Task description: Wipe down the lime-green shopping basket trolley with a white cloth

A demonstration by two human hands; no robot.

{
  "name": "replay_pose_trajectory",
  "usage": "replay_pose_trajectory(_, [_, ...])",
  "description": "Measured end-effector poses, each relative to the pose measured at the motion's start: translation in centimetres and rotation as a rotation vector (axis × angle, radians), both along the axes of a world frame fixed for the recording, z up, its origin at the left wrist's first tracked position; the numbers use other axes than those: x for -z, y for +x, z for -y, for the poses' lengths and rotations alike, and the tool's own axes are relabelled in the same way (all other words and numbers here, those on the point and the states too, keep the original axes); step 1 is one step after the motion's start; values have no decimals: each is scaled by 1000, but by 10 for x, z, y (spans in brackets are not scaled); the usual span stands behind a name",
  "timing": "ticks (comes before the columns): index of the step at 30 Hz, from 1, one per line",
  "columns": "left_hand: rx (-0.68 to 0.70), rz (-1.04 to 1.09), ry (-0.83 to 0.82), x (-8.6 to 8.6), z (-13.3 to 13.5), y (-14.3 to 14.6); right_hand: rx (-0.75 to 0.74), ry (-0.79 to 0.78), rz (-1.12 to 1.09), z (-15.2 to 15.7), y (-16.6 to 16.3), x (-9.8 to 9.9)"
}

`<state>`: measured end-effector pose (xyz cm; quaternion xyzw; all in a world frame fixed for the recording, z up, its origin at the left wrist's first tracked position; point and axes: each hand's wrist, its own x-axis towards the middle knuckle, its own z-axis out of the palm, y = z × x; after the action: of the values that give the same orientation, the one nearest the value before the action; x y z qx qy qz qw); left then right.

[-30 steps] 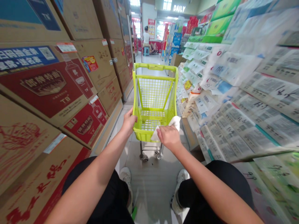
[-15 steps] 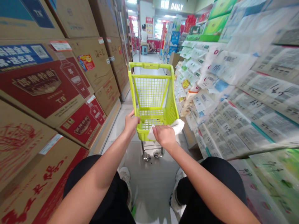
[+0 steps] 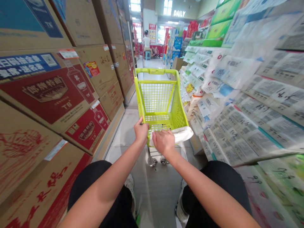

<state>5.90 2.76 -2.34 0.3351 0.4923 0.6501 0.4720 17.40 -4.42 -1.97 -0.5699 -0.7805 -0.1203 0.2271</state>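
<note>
A lime-green shopping cart (image 3: 156,81) with a lattice basket stands in the aisle between my knees, on metal legs with caster wheels. My left hand (image 3: 141,129) is closed around the near left corner of its rim. My right hand (image 3: 163,141) is closed over a white cloth (image 3: 182,134), pressing it on the near rim. The cloth lies along that rim and its far end sticks out past the right corner. My right fingertips curl over the edge into the basket, and the rim beneath the cloth is hidden.
Stacked cardboard cartons (image 3: 47,91) wall the left side. On the right rise packs of tissue paper (image 3: 237,126) with handwritten prices. Farther down the aisle a person (image 3: 146,41) sits on a blue stool (image 3: 147,55). My shoes rest on the tiled floor (image 3: 154,193).
The cart and both hands sit slightly further right and lower in view. My right hand has shifted left relative to the rim, closer to my left hand, and more cloth shows along the rim.
</note>
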Motion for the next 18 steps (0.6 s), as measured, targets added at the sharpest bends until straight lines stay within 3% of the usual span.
replay_pose_trajectory(11, [154, 39, -7, -6, -43, -49, 21, -47, 128, -9, 51, -9])
replay_pose_trajectory(18, [21, 46, 66, -3, -10, -9, 108, -70, 59, 1, 27, -9])
